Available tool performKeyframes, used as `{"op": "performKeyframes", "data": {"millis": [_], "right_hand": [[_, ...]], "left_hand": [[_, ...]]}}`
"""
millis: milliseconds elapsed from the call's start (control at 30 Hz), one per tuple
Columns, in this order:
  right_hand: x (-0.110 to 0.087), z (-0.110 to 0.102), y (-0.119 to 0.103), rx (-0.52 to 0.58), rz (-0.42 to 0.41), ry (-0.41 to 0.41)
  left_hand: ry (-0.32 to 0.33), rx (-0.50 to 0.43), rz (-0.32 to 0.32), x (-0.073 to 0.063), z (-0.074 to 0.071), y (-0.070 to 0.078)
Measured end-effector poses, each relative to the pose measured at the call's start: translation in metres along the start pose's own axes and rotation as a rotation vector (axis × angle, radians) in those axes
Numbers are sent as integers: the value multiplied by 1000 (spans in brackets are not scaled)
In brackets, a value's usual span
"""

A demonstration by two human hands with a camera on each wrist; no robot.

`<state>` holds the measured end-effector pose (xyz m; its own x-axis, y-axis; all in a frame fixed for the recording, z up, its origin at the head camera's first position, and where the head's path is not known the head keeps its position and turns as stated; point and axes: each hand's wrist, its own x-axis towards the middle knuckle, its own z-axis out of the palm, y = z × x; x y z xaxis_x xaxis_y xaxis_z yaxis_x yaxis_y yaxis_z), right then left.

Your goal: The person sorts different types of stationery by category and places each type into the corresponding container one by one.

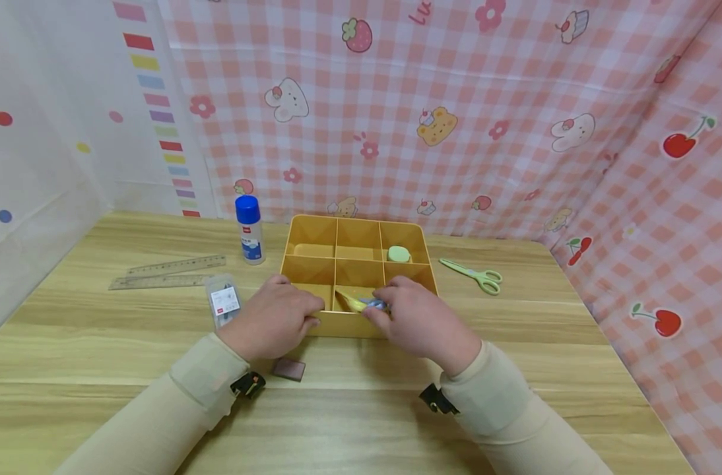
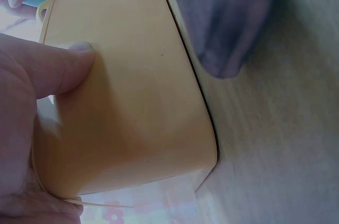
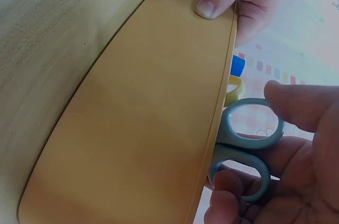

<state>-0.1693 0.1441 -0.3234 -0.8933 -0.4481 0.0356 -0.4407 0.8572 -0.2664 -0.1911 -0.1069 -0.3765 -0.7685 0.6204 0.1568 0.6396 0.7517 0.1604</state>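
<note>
A yellow six-compartment box (image 1: 337,324) stands on the wooden table. My left hand (image 1: 278,315) grips its front wall near the left corner, the thumb (image 2: 63,68) on the outer face and the fingers behind the rim. At the front middle compartment, my right hand (image 1: 423,321) holds blue-handled scissors (image 3: 251,142) by their finger loops, with the blades hidden behind the front wall. Beside them shows a yellow loop (image 3: 234,90), part of a yellow item (image 1: 352,302) leaning in that compartment. A small brownish-pink block (image 1: 289,369) lies in front of the box, blurred in the left wrist view.
Left of the box are a blue-capped glue bottle (image 1: 250,231), two clear rulers (image 1: 165,282) and a clear case (image 1: 223,300) with a white label. Green scissors (image 1: 474,274) lie to the right. A pale green rounded item (image 1: 398,254) sits in the back right compartment.
</note>
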Motion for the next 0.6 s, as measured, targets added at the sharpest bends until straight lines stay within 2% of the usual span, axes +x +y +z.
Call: {"op": "performKeyframes", "data": {"millis": [233, 467, 600], "right_hand": [[1, 3, -1, -16, -4, -7], [4, 5, -5, -47, -55, 2], [6, 6, -5, -56, -38, -12]], "left_hand": [[-5, 8, -3, 0, 0, 0], [-1, 7, 2, 0, -1, 1], [-2, 7, -1, 0, -1, 1]]}}
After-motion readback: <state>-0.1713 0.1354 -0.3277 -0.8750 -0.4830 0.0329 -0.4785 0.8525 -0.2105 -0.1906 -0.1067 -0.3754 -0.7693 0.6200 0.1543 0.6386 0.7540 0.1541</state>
